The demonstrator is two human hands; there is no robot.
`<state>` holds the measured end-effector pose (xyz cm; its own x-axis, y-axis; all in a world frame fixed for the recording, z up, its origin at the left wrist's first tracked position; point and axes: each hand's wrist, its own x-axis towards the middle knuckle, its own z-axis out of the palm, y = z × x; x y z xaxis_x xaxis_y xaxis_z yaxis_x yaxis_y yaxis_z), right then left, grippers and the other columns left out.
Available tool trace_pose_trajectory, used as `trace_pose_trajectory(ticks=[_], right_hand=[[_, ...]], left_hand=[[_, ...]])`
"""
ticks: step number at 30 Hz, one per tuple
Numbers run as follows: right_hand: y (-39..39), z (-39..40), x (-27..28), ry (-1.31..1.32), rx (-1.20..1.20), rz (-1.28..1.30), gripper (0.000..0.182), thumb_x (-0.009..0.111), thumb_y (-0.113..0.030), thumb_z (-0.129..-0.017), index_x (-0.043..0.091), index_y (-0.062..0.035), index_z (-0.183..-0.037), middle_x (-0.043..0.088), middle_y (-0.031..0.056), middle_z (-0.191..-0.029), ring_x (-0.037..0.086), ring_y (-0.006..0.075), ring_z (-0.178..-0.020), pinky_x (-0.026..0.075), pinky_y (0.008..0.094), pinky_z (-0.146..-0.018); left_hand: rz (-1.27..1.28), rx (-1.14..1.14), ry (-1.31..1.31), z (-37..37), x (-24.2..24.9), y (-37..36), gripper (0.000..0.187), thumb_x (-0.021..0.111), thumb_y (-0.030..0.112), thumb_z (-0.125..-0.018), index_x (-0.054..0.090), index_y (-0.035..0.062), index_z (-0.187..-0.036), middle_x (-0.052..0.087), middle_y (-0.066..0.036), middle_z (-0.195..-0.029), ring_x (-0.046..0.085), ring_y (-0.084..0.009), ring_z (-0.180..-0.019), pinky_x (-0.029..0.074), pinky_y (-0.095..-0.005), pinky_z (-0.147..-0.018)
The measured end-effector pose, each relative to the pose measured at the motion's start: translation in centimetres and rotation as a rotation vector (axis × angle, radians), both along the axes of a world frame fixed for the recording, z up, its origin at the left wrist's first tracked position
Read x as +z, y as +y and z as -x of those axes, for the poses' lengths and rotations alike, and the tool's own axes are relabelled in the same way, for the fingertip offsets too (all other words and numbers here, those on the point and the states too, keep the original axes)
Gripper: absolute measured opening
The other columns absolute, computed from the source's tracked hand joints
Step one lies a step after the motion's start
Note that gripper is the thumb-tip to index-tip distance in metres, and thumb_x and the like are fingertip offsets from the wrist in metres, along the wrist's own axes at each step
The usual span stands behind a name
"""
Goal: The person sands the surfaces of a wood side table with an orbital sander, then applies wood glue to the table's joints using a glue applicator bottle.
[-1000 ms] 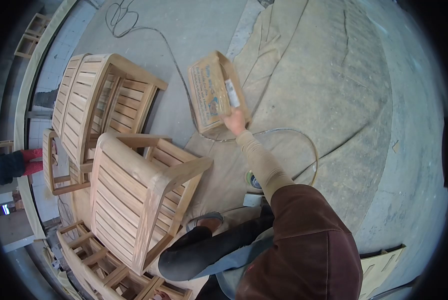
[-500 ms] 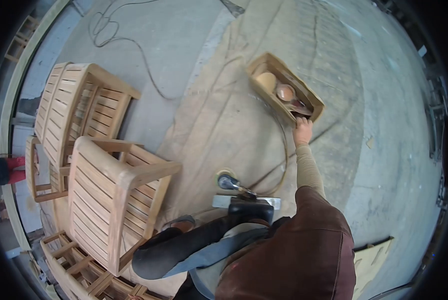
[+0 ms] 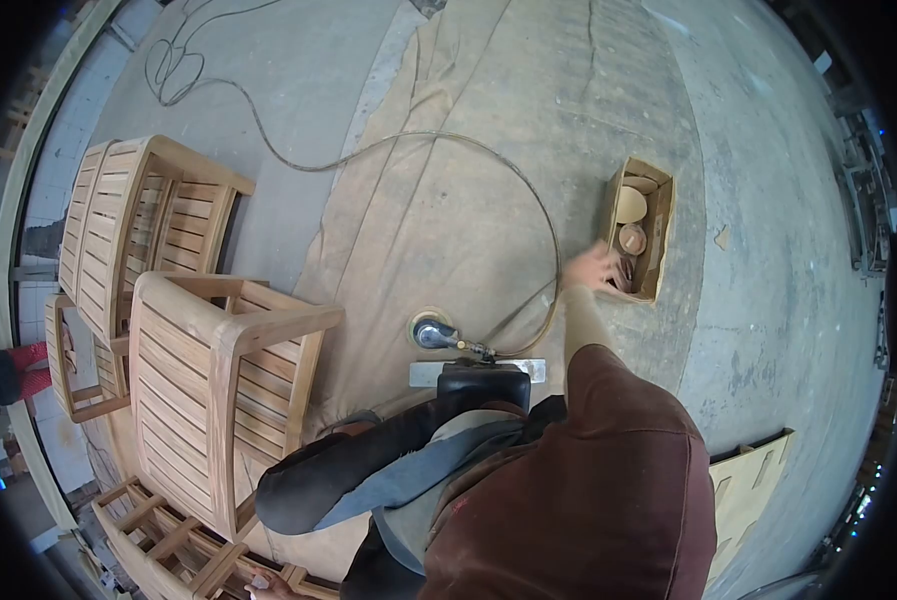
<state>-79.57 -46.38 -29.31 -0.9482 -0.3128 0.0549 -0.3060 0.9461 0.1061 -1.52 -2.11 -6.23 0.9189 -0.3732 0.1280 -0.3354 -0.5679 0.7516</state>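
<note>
My right hand is beside the near left edge of an open cardboard box, blurred by motion, fingers apart and nothing seen in them. Inside the box lie round tan discs, a reddish-brown round piece and dark thin pieces. My left hand shows only in part at the bottom edge, by a wooden slatted frame; its fingers are too small and cut off to read. A round sander with a hose stands on the floor sheet in front of my legs.
Slatted wooden chairs stand on the left, one close to my knee. A long hose curves over the floor sheet. Part of another person shows at the far left. A pale board lies at lower right.
My right hand has let go of the box rim and its fingers have spread. The box has shifted right and turned more upright in view. The hose now arcs widely across the sheet.
</note>
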Motion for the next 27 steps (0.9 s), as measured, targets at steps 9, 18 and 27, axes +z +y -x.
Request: trace_pose_trajectory(ticks=[9, 18, 27], right_hand=[[-14.5, -40.5, 12.4, -1.310, 1.345, 0.615, 0.053, 0.064, -0.034, -0.085, 0.056, -0.0031, -0.128, 0.056, 0.0167, -0.131, 0.048, 0.0317, -0.126, 0.037, 0.0451, -0.104], [-17.3, -57.2, 20.8, -2.260, 1.089, 0.013, 0.062, 0.060, -0.045, -0.091, 0.057, 0.0079, -0.123, 0.063, 0.0174, -0.119, 0.064, 0.0207, -0.100, 0.050, 0.0312, -0.086], [-19.6, -55.0, 25.4, -2.096, 0.948, 0.027, 0.056, 0.071, -0.027, -0.087, 0.054, 0.0154, -0.119, 0.065, 0.0190, -0.112, 0.068, 0.0235, -0.094, 0.057, 0.0341, -0.077]], left_hand=[[0.616, 0.340, 0.542, -2.7, -0.5, -7.8, 0.059, 0.050, 0.050, -0.096, 0.039, 0.0093, -0.138, 0.044, -0.017, -0.138, 0.049, -0.0291, -0.119, 0.045, -0.0446, -0.098], [0.543, 0.215, 0.642, -10.6, -5.0, -10.8, 0.059, 0.048, 0.044, -0.099, 0.036, 0.0023, -0.138, 0.048, -0.010, -0.131, 0.046, -0.0194, -0.120, 0.038, -0.0373, -0.103], [0.859, 0.377, 0.520, -6.8, -0.9, -17.2, 0.042, 0.051, 0.037, -0.099, 0.043, 0.0072, -0.127, 0.053, -0.004, -0.110, 0.056, -0.0155, -0.096, 0.050, -0.0325, -0.083]])
